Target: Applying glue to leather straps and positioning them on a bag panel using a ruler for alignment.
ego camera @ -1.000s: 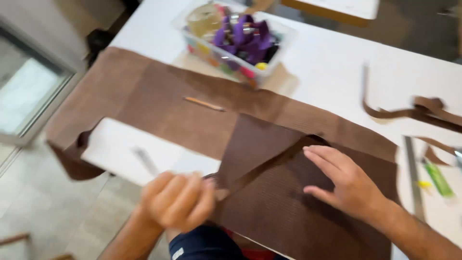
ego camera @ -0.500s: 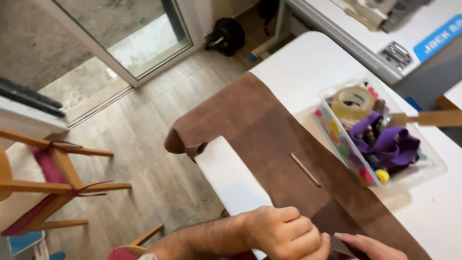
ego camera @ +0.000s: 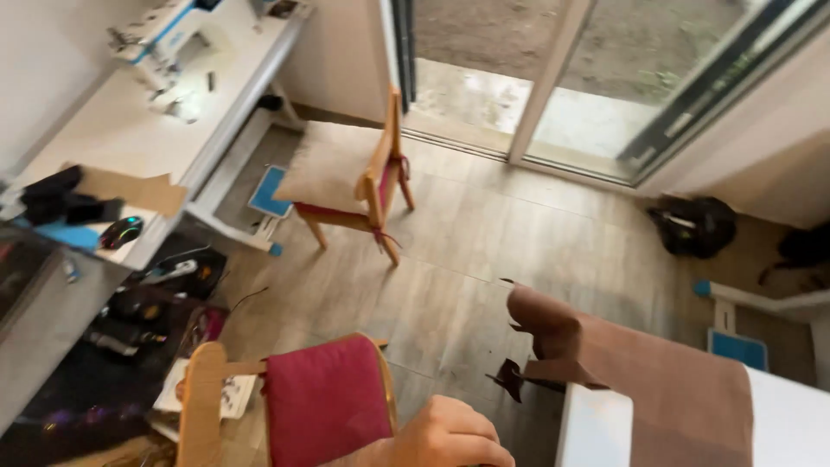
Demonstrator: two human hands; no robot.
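Observation:
My left hand point(ego camera: 445, 437) shows at the bottom edge as a curled fist, knuckles up, with nothing visible in it. It hovers beside the red back cushion of a wooden chair point(ego camera: 324, 398) and left of the white table's corner point(ego camera: 596, 428). A brown sheet of material point(ego camera: 666, 380) is draped over that table, its ragged end hanging off the near-left edge. My right hand is out of the picture.
A second wooden chair with a beige seat pad point(ego camera: 346, 169) stands on the wood floor near glass sliding doors point(ego camera: 553, 78). A white desk with a sewing machine point(ego camera: 164, 35) runs along the left. Bags and cables point(ego camera: 147, 303) clutter the floor; a black bag point(ego camera: 692, 225) lies at right.
The view has swung left, away from the tabletop and toward the room. The box of craft supplies and my right hand have left the picture; only my curled left hand stays.

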